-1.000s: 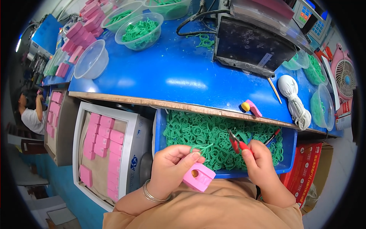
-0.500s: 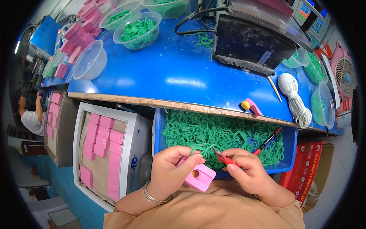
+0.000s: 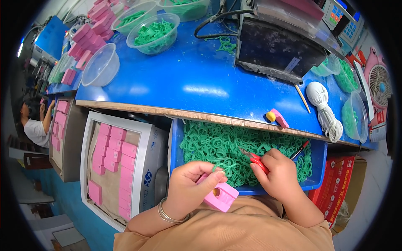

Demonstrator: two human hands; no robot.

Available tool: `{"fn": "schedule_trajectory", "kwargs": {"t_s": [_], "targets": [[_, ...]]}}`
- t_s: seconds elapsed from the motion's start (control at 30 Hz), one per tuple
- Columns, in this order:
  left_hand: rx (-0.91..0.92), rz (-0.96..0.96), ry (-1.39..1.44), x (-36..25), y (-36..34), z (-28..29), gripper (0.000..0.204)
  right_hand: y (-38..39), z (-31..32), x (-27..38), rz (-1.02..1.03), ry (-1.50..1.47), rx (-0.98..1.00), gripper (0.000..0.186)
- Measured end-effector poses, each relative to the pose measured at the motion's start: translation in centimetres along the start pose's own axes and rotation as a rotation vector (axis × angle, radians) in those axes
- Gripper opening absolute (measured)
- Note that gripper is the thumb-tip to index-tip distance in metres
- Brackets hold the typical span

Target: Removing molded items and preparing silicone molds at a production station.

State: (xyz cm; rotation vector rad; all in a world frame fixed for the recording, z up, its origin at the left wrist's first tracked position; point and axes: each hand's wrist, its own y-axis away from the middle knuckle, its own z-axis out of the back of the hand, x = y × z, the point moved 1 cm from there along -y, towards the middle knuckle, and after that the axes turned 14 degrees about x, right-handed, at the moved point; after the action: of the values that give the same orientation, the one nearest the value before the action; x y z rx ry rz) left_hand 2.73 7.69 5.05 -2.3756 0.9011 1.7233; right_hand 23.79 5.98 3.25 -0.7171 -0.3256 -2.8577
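My left hand (image 3: 190,184) is closed on a pink block (image 3: 221,197), a mould-like piece with a round hole showing a yellowish inside. A small green piece (image 3: 217,168) sticks out at that hand's fingertips. In my right hand (image 3: 276,171) is a red-handled pair of small pliers or snips (image 3: 258,161), with its metal tips pointing up and left over the heap of green pieces. The green lacy, ring-like pieces (image 3: 209,144) fill a blue tray (image 3: 320,167) just beyond both hands. A red-and-black pen-like tool (image 3: 300,148) lies on the heap, beside my right hand.
Over the tray juts the wooden edge of a blue worktable (image 3: 159,79). On it stand plastic bowls (image 3: 100,67), a dark machine (image 3: 280,50), a white cloth bundle (image 3: 323,108) and a pink fan (image 3: 377,79). A box of pink blocks (image 3: 113,154) is at left; another person (image 3: 35,125) sits farther off.
My right hand has moved up and right with the red-handled tool, away from my left hand. The green strand between the hands is gone; a small green bit stays at my left fingertips.
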Motion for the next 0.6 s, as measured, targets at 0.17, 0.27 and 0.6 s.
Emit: {"fn": "schedule_trajectory", "kwargs": {"t_s": [0.17, 0.27, 0.6], "targets": [[0.058, 0.006, -0.040, 0.1, 0.1, -0.4, 0.012, -0.6, 0.8, 1.5, 0.326, -0.175, -0.063, 0.030], [0.137, -0.053, -0.266, 0.4, 0.0, -0.1, 0.017, -1.3, 1.8, 2.6, 0.528, -0.338, 0.016, 0.018], [0.193, -0.506, -1.028, -2.0, -0.3, -0.5, 0.026, -1.1, 1.8, 3.7, 0.683, -0.108, -0.198, 0.015]]}}
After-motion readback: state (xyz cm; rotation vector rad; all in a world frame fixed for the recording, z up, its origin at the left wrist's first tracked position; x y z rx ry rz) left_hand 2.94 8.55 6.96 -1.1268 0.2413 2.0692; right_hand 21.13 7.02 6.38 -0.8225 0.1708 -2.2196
